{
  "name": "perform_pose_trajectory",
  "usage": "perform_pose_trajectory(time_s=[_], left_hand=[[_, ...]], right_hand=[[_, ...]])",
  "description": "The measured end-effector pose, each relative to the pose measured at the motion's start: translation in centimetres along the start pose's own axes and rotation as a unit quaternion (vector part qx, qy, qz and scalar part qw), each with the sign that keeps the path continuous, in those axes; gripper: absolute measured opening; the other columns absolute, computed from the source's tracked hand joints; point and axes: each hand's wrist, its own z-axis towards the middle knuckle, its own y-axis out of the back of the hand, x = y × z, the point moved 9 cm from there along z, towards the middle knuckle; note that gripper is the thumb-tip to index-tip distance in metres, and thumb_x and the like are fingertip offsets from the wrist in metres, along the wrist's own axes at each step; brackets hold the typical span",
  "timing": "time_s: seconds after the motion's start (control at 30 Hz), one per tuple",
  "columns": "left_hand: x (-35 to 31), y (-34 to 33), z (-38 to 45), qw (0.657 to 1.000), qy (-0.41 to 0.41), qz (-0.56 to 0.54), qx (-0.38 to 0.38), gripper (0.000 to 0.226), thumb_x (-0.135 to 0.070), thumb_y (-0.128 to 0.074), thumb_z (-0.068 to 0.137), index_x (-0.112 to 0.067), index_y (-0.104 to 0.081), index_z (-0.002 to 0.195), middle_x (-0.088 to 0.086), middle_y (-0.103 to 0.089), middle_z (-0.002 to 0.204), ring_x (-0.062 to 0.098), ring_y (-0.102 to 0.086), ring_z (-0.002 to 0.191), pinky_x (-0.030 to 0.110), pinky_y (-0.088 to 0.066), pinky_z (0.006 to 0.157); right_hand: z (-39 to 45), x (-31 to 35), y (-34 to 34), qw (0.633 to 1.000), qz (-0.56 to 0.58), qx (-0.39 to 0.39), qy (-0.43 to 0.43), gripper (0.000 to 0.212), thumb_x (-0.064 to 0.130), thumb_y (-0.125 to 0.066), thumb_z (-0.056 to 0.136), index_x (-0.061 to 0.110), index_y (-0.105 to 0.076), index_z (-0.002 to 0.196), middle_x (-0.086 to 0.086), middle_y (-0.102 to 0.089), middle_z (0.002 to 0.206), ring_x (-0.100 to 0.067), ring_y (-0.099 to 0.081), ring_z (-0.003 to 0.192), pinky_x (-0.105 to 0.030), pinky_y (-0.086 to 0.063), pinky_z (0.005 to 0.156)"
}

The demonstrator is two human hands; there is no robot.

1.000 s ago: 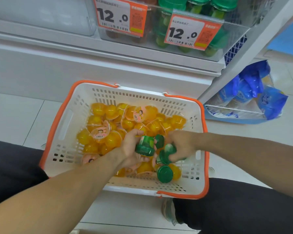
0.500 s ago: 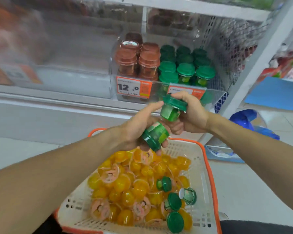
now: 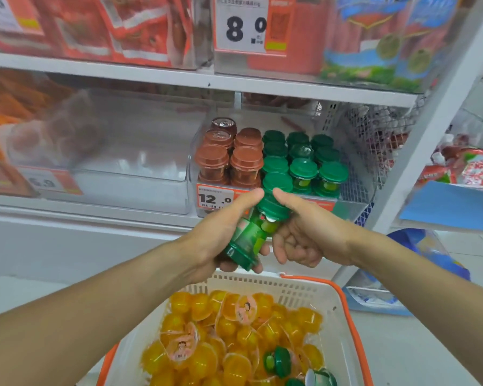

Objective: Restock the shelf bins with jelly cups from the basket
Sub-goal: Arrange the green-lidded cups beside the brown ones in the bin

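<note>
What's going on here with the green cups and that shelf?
A person is restocking. The left hand grips a green-lidded jelly cup and the right hand holds another, both raised in front of the clear shelf bin that already holds green cups. Below, the basket is full of yellow jelly cups, with a few green ones.

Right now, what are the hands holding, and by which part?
Green jelly cups. The left hand grips one tilted cup around its body; the right hand grips another cup just below its lid.
</note>
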Motion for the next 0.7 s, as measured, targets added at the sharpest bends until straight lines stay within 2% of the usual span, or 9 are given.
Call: perform_pose_trajectory(time_s=[0.07, 0.13, 0.23, 0.3, 0.4, 0.57, 0.7], left_hand=[[0.3, 0.3, 0.0, 1.0, 0.014, -0.012, 0.007, 0.055, -0.067, -0.043, 0.089, -0.017, -0.067, 0.089, 0.011, -0.067, 0.077, 0.029, -0.065, 0.059, 0.022, -0.019, 0.043], [0.3, 0.4, 0.0, 1.0, 0.022, -0.012, 0.017, 0.054, -0.063, -0.042, 0.09, -0.016, -0.067, 0.09, 0.013, -0.068, 0.078, 0.029, -0.064, 0.059, 0.023, -0.019, 0.045], [0.2, 0.3, -0.1, 1.0, 0.021, -0.007, 0.02, 0.052, -0.062, -0.044, 0.09, -0.017, -0.067, 0.09, 0.013, -0.069, 0.078, 0.029, -0.064, 0.058, 0.027, -0.019, 0.05], [0.0, 0.4, -0.1, 1.0, 0.016, -0.015, 0.014, 0.05, -0.063, -0.045, 0.09, -0.018, -0.067, 0.091, 0.012, -0.068, 0.077, 0.028, -0.065, 0.059, 0.027, -0.018, 0.049], [-0.1, 0.7, 0.1, 0.998, 0.018, -0.066, 0.003, 0.053, -0.062, -0.045, 0.091, -0.013, -0.065, 0.096, 0.014, -0.066, 0.078, 0.03, -0.064, 0.061, 0.022, -0.02, 0.043], [1.2, 1.1, 0.5, 0.985, 0.055, -0.165, -0.005, 0.053, -0.052, -0.041, 0.091, -0.003, -0.061, 0.093, 0.02, -0.064, 0.079, 0.034, -0.063, 0.065, 0.019, -0.021, 0.039], [2.2, 0.4, 0.5, 0.976, 0.082, -0.201, 0.012, 0.051, -0.048, -0.042, 0.091, 0.001, -0.059, 0.097, 0.022, -0.065, 0.081, 0.035, -0.062, 0.065, 0.02, -0.024, 0.038]], right_hand=[[-0.2, 0.1, 0.6, 0.999, -0.045, -0.01, -0.006, 0.096, 0.085, -0.014, 0.083, 0.005, -0.066, 0.069, -0.005, -0.043, 0.049, -0.015, -0.03, 0.041, -0.025, -0.022, 0.043], [-0.6, 0.9, 2.0, 0.997, -0.04, -0.062, 0.014, 0.079, 0.08, -0.032, 0.087, 0.008, -0.065, 0.075, -0.006, -0.049, 0.055, -0.015, -0.038, 0.042, -0.023, -0.026, 0.042], [-1.2, 2.7, 3.7, 0.988, 0.026, -0.117, 0.094, 0.04, 0.047, -0.061, 0.091, 0.009, -0.066, 0.083, -0.009, -0.055, 0.061, -0.017, -0.049, 0.047, -0.023, -0.037, 0.042], [-1.5, 3.5, 4.0, 0.982, 0.085, -0.11, 0.128, 0.03, 0.036, -0.069, 0.084, 0.006, -0.064, 0.08, -0.01, -0.058, 0.061, -0.016, -0.054, 0.048, -0.023, -0.043, 0.041], [-1.9, 3.7, 5.6, 0.976, 0.115, -0.132, 0.129, 0.028, 0.032, -0.071, 0.08, 0.004, -0.065, 0.079, -0.009, -0.06, 0.062, -0.015, -0.055, 0.048, -0.021, -0.046, 0.042], [-3.4, 2.5, 13.4, 0.922, 0.158, -0.322, 0.143, 0.027, 0.026, -0.067, 0.093, 0.0, -0.067, 0.087, -0.011, -0.06, 0.067, -0.016, -0.056, 0.052, -0.024, -0.048, 0.047], [-2.8, -0.2, 16.4, 0.899, 0.131, -0.408, 0.089, 0.028, 0.023, -0.062, 0.098, -0.005, -0.065, 0.093, -0.013, -0.058, 0.066, -0.017, -0.051, 0.048, -0.025, -0.044, 0.043]])
